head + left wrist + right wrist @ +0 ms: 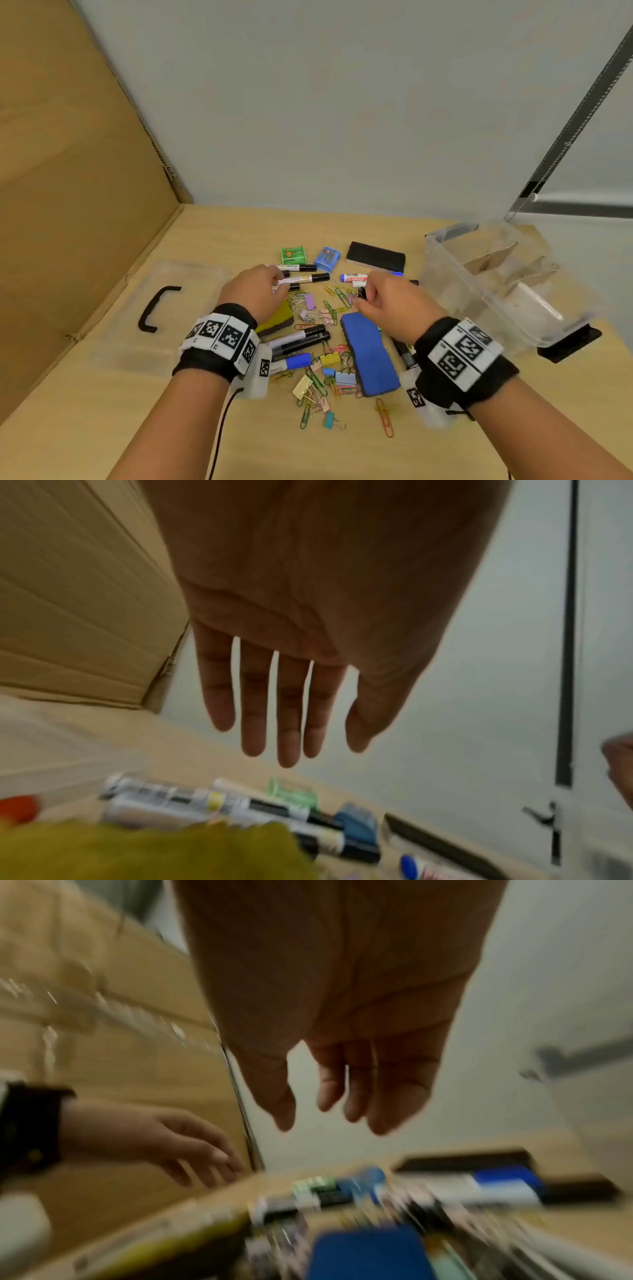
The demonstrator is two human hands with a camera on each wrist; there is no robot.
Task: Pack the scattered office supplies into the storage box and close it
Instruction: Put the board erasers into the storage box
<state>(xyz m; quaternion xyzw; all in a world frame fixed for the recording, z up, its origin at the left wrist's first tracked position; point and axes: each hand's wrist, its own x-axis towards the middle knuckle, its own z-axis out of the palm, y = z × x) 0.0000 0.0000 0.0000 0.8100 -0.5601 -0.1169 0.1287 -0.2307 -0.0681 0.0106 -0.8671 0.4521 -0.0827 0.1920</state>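
Office supplies lie scattered mid-table: black-capped markers (pixel 305 277), a blue eraser block (pixel 370 353), a yellow eraser (pixel 279 320), a black eraser (pixel 375 257), and several paper clips and binder clips (pixel 325 377). The clear storage box (pixel 507 284) stands at the right, uncovered. My left hand (pixel 265 286) hovers over the markers (pixel 192 802) with straight, empty fingers (pixel 287 723). My right hand (pixel 376 294) hangs over the clip pile with loosely bent, empty fingers (pixel 329 1093). The right wrist view is motion-blurred.
The clear lid (pixel 161 308) with a black handle (pixel 154 308) lies flat at the left. A cardboard wall (pixel 68 171) bounds the left side. Green (pixel 293 255) and blue (pixel 327 258) small boxes sit behind the markers. The front table strip is bare wood.
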